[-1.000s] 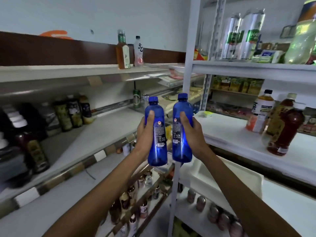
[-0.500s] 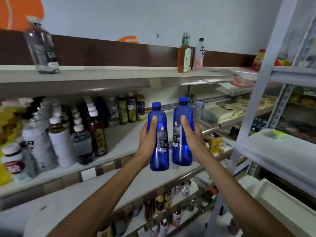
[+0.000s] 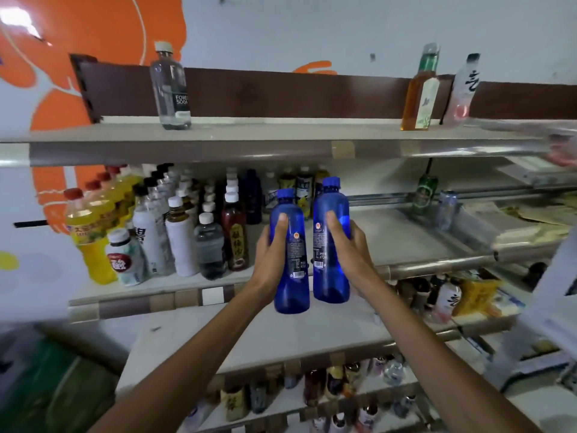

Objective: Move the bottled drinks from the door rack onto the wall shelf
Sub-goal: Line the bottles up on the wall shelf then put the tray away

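Tiers of wall shelving (image 3: 281,142) fill the scene ahead; the middle shelf (image 3: 406,242) has its left half packed with a crowd of standing drinks (image 3: 175,235) and its right half bare. Two forearms reach up from the near edge in front of that bare stretch. The left hand (image 3: 270,257) is wrapped round the left blue bottle (image 3: 292,296), thumb lying up its front, and the right hand (image 3: 351,254) grips the right blue bottle (image 3: 331,285) the same way, mirrored. Each bottle sits on the inner side of its hand, so the pair stand side by side between the palms, very close, though I cannot tell whether they touch. Both are upright, long axis vertical, blue caps up, printed labels facing near; the right one rides a little higher. Against half a second ago the grip and the pairing are unchanged, but the view has swung left: the clear soda bottle (image 3: 171,89) on the top shelf (image 3: 281,132), then at the far left, now stands nearer the middle, and the orange wall paint (image 3: 78,42) shows large. An amber bottle (image 3: 420,95) stands at that shelf's right, and a green can (image 3: 424,195) far back on the middle shelf.
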`<action>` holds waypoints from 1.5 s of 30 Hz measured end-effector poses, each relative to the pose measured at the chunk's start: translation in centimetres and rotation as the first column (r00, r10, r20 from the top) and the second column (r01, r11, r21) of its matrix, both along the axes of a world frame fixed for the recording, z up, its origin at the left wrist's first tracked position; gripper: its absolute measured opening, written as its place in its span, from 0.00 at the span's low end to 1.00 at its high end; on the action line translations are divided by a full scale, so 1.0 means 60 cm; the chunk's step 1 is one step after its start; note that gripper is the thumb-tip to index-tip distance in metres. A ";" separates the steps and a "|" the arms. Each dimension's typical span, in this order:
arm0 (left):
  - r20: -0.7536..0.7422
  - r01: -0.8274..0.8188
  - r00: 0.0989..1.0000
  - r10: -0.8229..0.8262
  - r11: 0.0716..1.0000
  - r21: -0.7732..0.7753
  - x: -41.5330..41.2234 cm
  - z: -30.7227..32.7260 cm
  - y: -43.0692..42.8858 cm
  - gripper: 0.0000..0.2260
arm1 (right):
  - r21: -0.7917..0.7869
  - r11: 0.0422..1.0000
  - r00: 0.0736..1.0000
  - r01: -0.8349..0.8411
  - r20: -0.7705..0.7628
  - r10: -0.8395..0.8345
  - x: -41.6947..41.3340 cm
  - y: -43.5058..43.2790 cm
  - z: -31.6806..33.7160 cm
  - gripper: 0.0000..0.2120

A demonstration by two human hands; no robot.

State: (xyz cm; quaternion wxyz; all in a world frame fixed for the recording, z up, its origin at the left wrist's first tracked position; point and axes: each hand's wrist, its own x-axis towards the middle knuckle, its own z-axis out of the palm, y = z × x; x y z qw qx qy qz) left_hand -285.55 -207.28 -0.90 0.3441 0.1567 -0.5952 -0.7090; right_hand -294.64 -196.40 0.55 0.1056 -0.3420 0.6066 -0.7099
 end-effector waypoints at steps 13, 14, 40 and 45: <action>0.082 -0.010 0.997 0.005 0.998 0.069 -0.015 -0.016 -0.063 0.26 | 0.001 0.994 0.991 -0.112 0.068 0.112 -0.047 -0.079 -0.024 0.14; 0.081 0.009 0.997 -0.015 0.998 0.067 -0.019 -0.019 -0.075 0.28 | 0.006 0.994 0.992 -0.108 0.072 0.107 -0.052 -0.088 -0.025 0.13; 0.217 -0.358 0.735 0.643 0.639 -0.681 -0.233 -0.109 -0.240 0.31 | 0.134 0.976 0.978 -0.171 0.141 0.152 -0.274 -0.202 -0.055 0.29; 0.289 -0.360 0.727 0.623 0.704 -0.612 -0.294 -0.126 -0.278 0.27 | 0.110 0.977 0.980 -0.180 0.101 0.170 -0.319 -0.202 -0.054 0.30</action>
